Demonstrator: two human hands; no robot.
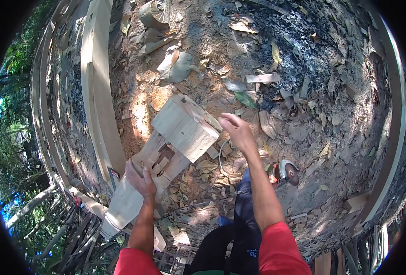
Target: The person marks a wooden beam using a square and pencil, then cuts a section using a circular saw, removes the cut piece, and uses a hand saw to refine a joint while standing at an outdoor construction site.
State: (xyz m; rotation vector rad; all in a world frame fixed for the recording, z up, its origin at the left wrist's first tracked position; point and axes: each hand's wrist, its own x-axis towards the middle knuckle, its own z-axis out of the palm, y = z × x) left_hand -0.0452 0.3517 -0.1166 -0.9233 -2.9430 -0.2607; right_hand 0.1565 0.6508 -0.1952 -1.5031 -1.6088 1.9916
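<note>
A thick, pale wooden block (182,126) lies across the end of a wide wooden board (125,206), which slants down to the left. Beside the block, a rough cut-out (163,160) in the board shows splintered wood and a loose chip. My left hand (141,180) rests on the board near its left edge, thumb apart from the stretched fingers. To the right of the block, my right hand (238,133) reaches up with fingers loosely bent and apart, close to the block's right corner. Whether its fingertips touch the block I cannot tell.
A power tool with a round disc and metal guard (289,172) lies on the ground at my right leg. Long timber beams (95,78) run along the left, and another beam (392,119) bounds the right. Dry leaves, wood offcuts (263,78) and dark ash (299,41) cover the ground.
</note>
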